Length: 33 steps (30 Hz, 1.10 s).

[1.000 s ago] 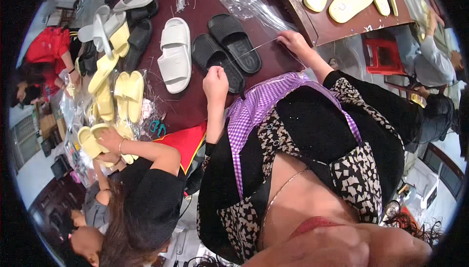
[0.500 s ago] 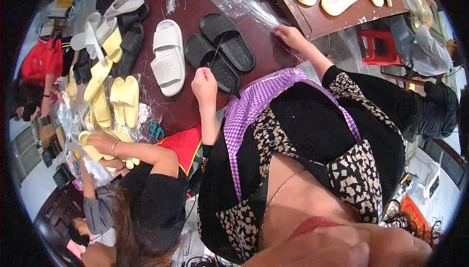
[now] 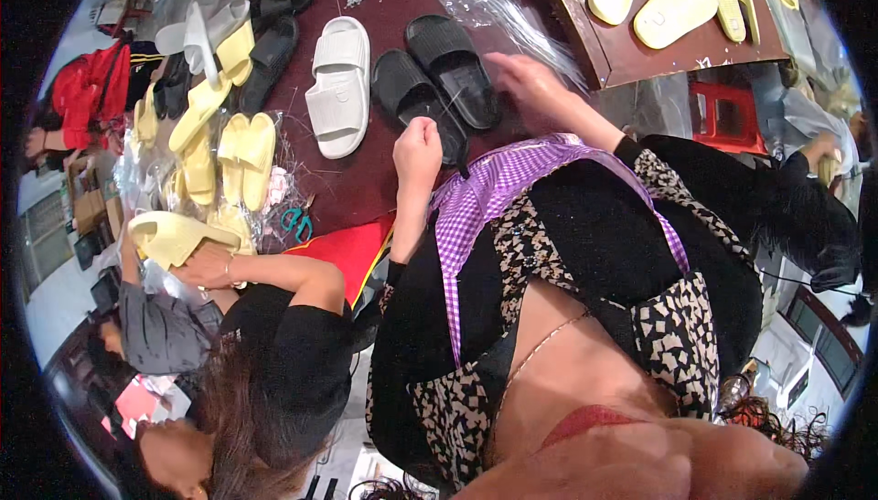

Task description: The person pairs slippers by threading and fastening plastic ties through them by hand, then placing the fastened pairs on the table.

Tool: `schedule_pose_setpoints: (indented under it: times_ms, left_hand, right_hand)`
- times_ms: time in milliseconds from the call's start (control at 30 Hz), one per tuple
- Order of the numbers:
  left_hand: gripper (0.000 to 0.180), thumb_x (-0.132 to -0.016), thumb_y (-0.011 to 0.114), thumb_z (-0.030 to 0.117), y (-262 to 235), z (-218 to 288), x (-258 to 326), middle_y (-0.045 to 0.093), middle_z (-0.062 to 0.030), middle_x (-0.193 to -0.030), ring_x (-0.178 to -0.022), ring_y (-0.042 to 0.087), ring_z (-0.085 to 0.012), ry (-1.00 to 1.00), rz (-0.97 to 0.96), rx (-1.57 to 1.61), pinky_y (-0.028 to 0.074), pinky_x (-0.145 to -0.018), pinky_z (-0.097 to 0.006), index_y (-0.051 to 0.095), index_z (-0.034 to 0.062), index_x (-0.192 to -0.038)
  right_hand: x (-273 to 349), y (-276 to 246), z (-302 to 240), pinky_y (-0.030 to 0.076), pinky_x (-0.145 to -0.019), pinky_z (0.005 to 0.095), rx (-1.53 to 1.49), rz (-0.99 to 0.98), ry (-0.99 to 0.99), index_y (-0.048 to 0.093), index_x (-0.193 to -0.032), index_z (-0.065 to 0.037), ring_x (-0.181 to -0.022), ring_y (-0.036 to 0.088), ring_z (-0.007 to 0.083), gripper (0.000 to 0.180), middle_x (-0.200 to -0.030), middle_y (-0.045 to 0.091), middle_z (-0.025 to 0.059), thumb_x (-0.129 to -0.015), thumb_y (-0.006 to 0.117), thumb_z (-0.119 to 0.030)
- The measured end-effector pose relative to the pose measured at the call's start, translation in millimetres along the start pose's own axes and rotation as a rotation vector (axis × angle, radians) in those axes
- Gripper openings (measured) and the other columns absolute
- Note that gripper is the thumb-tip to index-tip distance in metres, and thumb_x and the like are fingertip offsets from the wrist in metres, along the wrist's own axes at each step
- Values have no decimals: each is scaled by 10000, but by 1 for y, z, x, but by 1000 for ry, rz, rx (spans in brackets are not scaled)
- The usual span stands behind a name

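Two black slide sandals lie side by side on the dark red table; the farther black slide (image 3: 454,70) overlaps the nearer black slide (image 3: 402,89). My left hand (image 3: 418,151) is closed in a pinch over the nearer one's front end. A thin, faint plastic strand (image 3: 450,96) shows by its fingertips. Just right of the farther slide is my right hand (image 3: 530,84), smeared by motion, so whether it holds anything is unclear. To the left lies a pair of white slides (image 3: 338,89). Beyond my right hand is a bundle of clear plastic strands (image 3: 512,25).
Yellow slides (image 3: 675,12) rest on a brown wooden surface (image 3: 631,69) at the far right. More yellow, grey and black slides crowd the table's left. At the lower left, a co-worker's hand (image 3: 206,267) is at a yellow slide (image 3: 174,237). Teal scissors (image 3: 296,224) lie nearby.
My right hand has come left from beside the plastic strands toward the black slides. My left hand stays pinched over them. The co-worker's yellow slide is now more visible. The whole view has shifted slightly.
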<state>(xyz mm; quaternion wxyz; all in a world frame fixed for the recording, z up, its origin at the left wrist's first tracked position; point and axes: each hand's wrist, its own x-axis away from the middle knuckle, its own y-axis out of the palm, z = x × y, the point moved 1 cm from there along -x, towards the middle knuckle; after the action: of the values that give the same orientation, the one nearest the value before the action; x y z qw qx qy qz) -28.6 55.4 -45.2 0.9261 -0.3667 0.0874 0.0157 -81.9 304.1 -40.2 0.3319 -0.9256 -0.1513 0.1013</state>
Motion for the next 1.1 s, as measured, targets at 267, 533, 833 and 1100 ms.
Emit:
schedule_pose_setpoints:
  times_ms: [267,533,833,1100]
  left_hand:
    - [125,-842,542,142,6,2,4,619,-178,-763,-721,611,-359,-5,-73,-75,477,-627,-427,584,24,-847]
    - [83,-837,526,103,12,-23,23,583,-148,-817,-777,556,-340,135,-162,-185,443,-702,-424,563,29,-826]
    - [59,-812,547,100,16,-32,29,563,-120,-810,-809,559,-309,152,-275,-206,442,-723,-422,563,53,-844]
    - [59,-795,566,55,25,-29,20,586,-136,-821,-799,570,-326,228,-252,-161,461,-721,-410,574,24,-845]
  right_hand:
    - [-11,32,33,478,-712,421,158,26,-202,611,-931,-24,-799,599,343,190,-827,625,167,-780,605,-138]
    - [18,10,-9,450,-700,393,291,-115,-320,609,-845,-53,-771,583,292,117,-760,591,122,-761,603,-135]
    - [27,37,-3,467,-726,393,282,-366,-350,625,-832,-45,-784,581,297,134,-764,595,118,-749,573,-137]
    - [-19,44,6,486,-733,396,367,-272,-275,636,-769,-45,-809,610,301,104,-807,627,130,-755,564,-119]
